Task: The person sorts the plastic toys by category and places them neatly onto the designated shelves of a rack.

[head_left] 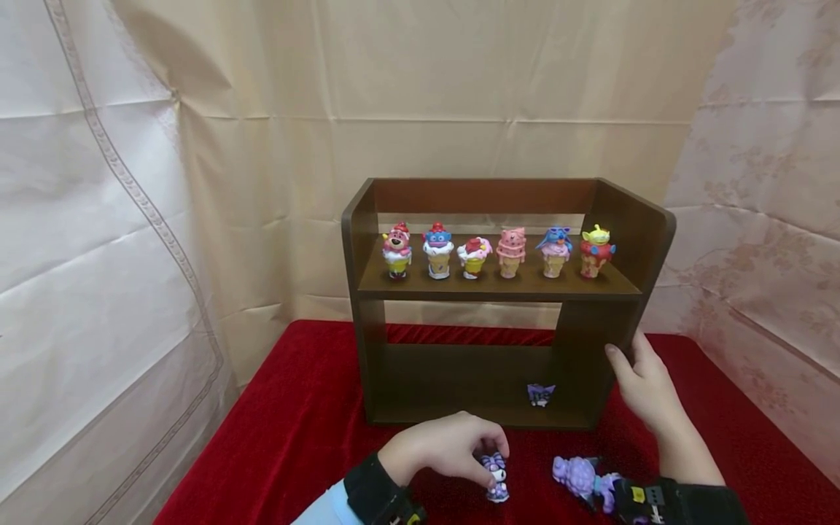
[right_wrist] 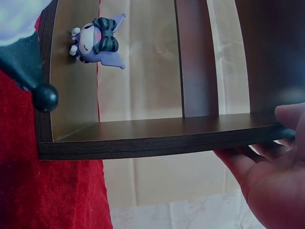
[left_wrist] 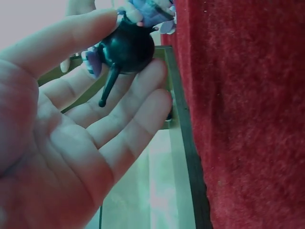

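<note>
My left hand (head_left: 449,445) pinches a small purple-and-white figurine (head_left: 497,481) between thumb and fingers, in front of the shelf. In the left wrist view the figurine shows a glossy black round body (left_wrist: 128,47) with a thin tail. My right hand (head_left: 656,397) grips the right side panel of a dark brown two-tier shelf (head_left: 499,294), thumb inside and fingers outside. On the lower tier, towards the right, stands a small purple figurine (right_wrist: 88,40) with a black bow. A lumpy purple figurine (head_left: 580,474) lies beside my right wrist, partly hidden by the wrist strap.
Several ice-cream-cone figurines, among them a pink cat (head_left: 511,251) and a green-headed one (head_left: 596,251), stand in a row on the upper tier. Red velvet cloth (head_left: 295,408) covers the table. Beige curtain (head_left: 262,182) hangs behind, pale cloth on both sides.
</note>
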`<state>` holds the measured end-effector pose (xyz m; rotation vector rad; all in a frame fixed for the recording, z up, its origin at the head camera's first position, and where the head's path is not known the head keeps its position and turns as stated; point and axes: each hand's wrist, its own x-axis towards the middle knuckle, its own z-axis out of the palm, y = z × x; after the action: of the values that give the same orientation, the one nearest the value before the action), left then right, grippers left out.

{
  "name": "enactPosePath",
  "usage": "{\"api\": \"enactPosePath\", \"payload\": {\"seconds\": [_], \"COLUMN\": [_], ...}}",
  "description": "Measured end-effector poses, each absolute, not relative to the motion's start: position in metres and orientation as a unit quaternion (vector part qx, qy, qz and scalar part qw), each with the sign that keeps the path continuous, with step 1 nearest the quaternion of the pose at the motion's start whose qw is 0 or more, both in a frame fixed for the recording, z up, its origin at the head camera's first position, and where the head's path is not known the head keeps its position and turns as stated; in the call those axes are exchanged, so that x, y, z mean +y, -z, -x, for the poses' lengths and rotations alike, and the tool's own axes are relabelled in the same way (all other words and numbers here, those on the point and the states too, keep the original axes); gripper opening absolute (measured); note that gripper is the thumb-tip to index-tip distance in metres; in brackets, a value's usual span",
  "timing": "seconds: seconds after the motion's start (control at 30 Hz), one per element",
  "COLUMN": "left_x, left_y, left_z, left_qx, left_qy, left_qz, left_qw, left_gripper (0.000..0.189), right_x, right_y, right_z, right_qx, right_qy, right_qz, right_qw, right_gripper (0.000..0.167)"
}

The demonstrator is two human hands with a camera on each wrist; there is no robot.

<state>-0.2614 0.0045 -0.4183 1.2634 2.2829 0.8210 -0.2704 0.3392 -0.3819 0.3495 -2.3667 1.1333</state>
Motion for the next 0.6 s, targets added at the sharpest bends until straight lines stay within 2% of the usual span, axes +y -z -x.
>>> {"api": "enactPosePath", "payload": {"seconds": [0.47, 0.6], "left_x": [0.004, 0.003], "left_y": [0.407, 0.406], "left_z": [0.262, 0.262], "left_qx": [0.809, 0.807], "left_qy": [-0.359, -0.387], "left_qz": [-0.458, -0.442], "left_qw": [0.082, 0.064], "left_gripper": [0.034, 0.038], "right_x": [0.339, 0.339], "right_y": [0.380, 0.381], "right_z": [0.269, 0.270], "right_qx": [-0.868, -0.870], "right_qy": [-0.413, -0.410], "right_qz": [-0.125, -0.123], "right_qw": [0.245, 0.244], "right_gripper": [0.053, 0.053]}}
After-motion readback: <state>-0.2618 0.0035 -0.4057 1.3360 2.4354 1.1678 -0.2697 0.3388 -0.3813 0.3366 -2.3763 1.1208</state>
